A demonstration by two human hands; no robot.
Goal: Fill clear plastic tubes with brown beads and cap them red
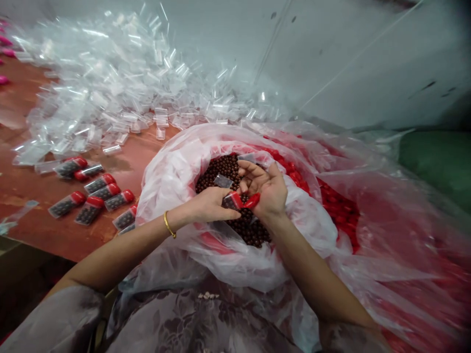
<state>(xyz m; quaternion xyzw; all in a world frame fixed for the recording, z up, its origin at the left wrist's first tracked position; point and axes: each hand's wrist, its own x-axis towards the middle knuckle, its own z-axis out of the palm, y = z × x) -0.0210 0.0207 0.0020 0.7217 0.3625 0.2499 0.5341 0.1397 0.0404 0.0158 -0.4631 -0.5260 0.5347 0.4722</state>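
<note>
My left hand (213,205), with a gold bracelet at its wrist, is closed on a small clear container (228,201) that has dark beads inside and a red end. Just right of it, a red cap (252,201) rests against the palm side of my right hand (270,189), whose fingers are half curled and spread. Both hands are above an open plastic bag (165,166) of dark brown round beads (224,166). Among the beads lies a clear empty sleeve (223,181). The right fingers partly cover the beads.
Several filled containers with red caps (99,184) lie on the reddish-brown table (147,142) to the left. Behind them is a large heap of clear plastic sleeves (110,73). To the right, plastic sheeting holds many red caps (338,211). A pale wall (331,59) rises behind.
</note>
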